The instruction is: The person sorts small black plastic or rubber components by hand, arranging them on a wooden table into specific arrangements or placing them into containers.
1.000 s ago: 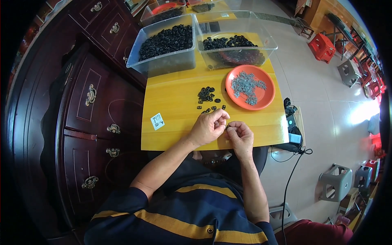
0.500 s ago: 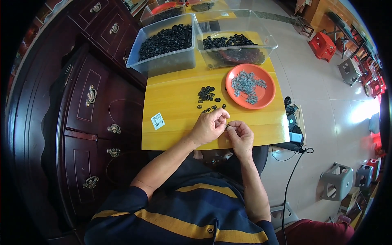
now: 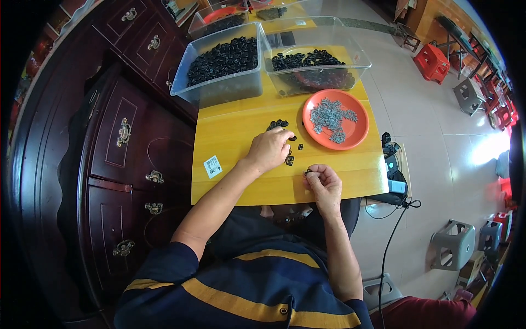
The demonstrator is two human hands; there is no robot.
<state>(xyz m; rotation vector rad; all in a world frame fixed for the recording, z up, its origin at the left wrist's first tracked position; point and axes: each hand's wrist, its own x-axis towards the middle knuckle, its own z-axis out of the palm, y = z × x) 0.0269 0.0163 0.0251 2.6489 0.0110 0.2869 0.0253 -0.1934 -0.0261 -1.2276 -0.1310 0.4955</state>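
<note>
Left hand (image 3: 267,151) moved, curled, to black pieces (image 3: 278,124); right hand (image 3: 326,187) pinches 1.

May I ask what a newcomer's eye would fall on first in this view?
Probably the orange plate of small grey pieces, on the right of the yellow tabletop. Next, perhaps, the two plastic bins of black parts at its far side. Nearer, the left hand is over loose black pieces and the right hand pinches a small dark piece by the near edge.

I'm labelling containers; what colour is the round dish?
The round dish is orange-red; the head view shows it.
</note>
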